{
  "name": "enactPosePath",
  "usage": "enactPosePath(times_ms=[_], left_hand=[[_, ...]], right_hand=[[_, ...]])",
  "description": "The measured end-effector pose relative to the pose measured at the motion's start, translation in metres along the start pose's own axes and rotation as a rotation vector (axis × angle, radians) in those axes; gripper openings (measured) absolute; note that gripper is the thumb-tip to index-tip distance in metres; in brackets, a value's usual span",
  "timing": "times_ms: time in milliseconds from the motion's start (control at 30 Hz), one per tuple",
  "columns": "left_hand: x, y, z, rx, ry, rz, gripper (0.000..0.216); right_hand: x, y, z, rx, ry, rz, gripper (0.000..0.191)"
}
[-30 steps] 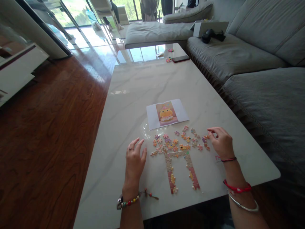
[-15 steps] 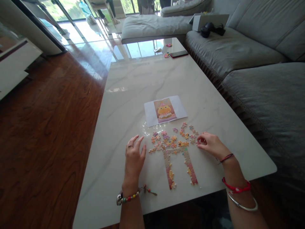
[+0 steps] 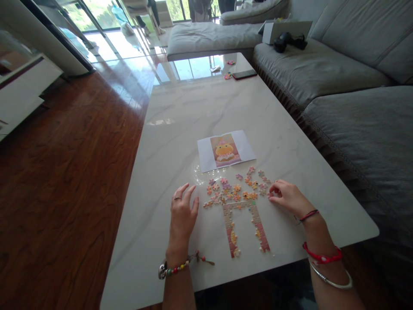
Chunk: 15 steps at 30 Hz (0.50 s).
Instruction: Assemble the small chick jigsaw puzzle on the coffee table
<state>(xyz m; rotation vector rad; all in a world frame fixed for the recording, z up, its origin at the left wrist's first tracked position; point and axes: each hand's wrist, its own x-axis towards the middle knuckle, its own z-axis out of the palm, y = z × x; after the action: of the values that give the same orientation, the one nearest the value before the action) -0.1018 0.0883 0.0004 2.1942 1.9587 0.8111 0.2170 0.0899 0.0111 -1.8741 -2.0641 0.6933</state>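
My left hand (image 3: pixel 183 211) rests at the left of the jigsaw pieces, fingers apart and holding nothing. On the right, my right hand (image 3: pixel 288 197) has its fingers curled and pinched at the edge of the loose puzzle pieces (image 3: pixel 237 188); whatever lies between the fingertips is too small to make out. Between my hands stands a partly joined jigsaw puzzle (image 3: pixel 260 230), with a top edge and two side strips around a bare middle. Just beyond the loose pieces lies a white sheet (image 3: pixel 248 146) with a printed picture of an orange cartoon figure.
The white marble-patterned table (image 3: pixel 180 112) carries a phone (image 3: pixel 244 74), small colourful items (image 3: pixel 227 75) and a crumpled white tissue (image 3: pixel 215 69) at its far end. A grey sofa (image 3: pixel 322 69) runs along the right, with black headphones (image 3: pixel 289 41) and a white box (image 3: pixel 269 32) on it.
The whole view has shifted slightly right and down. Both hands keep almost the same pose, and the puzzle strips and loose pieces look unchanged.
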Motion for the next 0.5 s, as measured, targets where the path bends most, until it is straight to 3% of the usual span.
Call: enactPosePath(times_ms=[400, 500], left_hand=[[-0.0013, -0.0014, -0.0021, 0.001, -0.010, -0.022, 0.030], [-0.0012, -0.0015, -0.0022, 0.000, -0.021, -0.026, 0.031]], right_hand=[[-0.0011, 0.0004, -0.0010, 0.020, -0.010, -0.009, 0.007], [-0.0003, 0.0004, -0.0012, 0.023, 0.052, 0.002, 0.011]])
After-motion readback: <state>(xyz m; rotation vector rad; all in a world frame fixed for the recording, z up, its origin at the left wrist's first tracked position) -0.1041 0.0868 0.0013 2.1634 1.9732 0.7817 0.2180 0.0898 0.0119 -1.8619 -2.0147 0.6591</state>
